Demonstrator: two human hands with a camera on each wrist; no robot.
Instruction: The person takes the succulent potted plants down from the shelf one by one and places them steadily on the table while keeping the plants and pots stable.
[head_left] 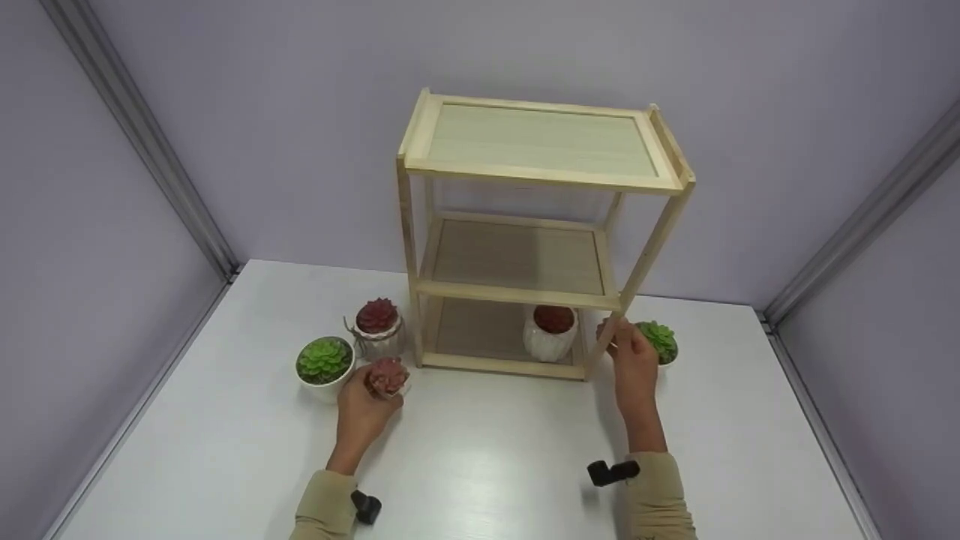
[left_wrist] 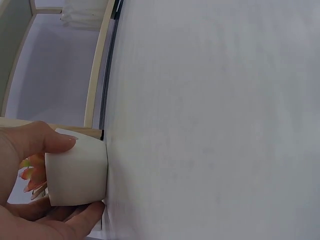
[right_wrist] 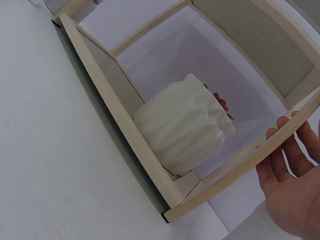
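My left hand grips a small white pot with a pinkish-red succulent, left of the wooden shelf's front corner. In the left wrist view, the thumb lies on one side of the white pot and fingers on the other; its base is at the tabletop. My right hand is at the lower right front post of the three-tier wooden shelf. In the right wrist view, its fingers curl behind the post; the thumb is mostly hidden. A ridged white pot with a red succulent stands on the bottom tier.
A potted green succulent and a twine-tied pot with a dark red succulent stand left of the shelf. Another green succulent is beside my right hand, partly hidden. Pale walls enclose the white table.
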